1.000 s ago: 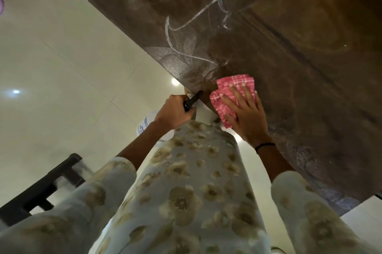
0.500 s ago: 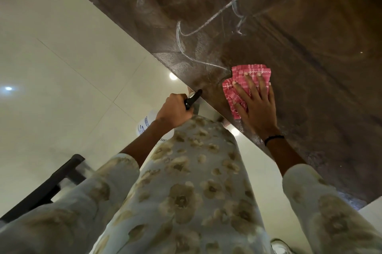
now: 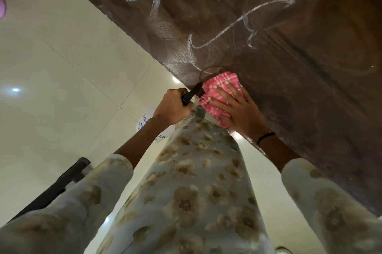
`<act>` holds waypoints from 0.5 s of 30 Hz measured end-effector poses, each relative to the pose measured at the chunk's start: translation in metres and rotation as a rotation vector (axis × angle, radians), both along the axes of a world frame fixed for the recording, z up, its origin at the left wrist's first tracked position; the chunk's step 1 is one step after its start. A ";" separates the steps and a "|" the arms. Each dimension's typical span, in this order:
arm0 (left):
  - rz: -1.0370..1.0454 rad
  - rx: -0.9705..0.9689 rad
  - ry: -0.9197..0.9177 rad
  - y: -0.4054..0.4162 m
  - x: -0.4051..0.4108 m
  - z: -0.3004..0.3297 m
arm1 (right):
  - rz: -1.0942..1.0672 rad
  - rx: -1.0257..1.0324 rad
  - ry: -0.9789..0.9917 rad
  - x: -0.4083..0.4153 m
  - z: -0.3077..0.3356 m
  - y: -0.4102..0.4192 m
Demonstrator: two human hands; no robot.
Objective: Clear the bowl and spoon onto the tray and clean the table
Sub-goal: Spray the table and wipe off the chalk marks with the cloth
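A folded pink checked cloth [image 3: 221,86] lies on the dark brown table [image 3: 289,67] right at its near edge. My right hand [image 3: 240,109] presses flat on the cloth, fingers spread. My left hand [image 3: 173,107] is closed around the black trigger head of a white spray bottle [image 3: 144,125], held just off the table edge, left of the cloth. White wet streaks [image 3: 237,24] curl across the tabletop beyond the cloth. No bowl, spoon or tray is in view.
Glossy cream floor tiles [image 3: 62,88] fill the left side. A black chair frame [image 3: 62,181] juts in at the lower left. My floral dress [image 3: 196,191] hangs between my arms and hides part of the table edge.
My right hand slid the cloth away from the edge, then pulled it back toward the edge and closer to the spray bottle. The left hand kept hold of the bottle.
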State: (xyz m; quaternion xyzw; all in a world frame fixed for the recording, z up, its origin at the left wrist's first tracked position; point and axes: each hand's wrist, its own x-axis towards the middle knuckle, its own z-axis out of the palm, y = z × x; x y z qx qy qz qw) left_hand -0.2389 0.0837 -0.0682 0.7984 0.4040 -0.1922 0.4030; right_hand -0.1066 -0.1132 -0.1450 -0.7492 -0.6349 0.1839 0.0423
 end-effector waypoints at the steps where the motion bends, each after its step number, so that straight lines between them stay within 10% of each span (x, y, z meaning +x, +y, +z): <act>1: 0.000 0.001 -0.004 0.003 0.002 0.001 | -0.002 -0.016 -0.003 0.008 0.000 -0.011; 15: -0.055 -0.005 -0.005 0.024 0.020 0.002 | -0.282 0.002 0.028 -0.011 0.004 0.069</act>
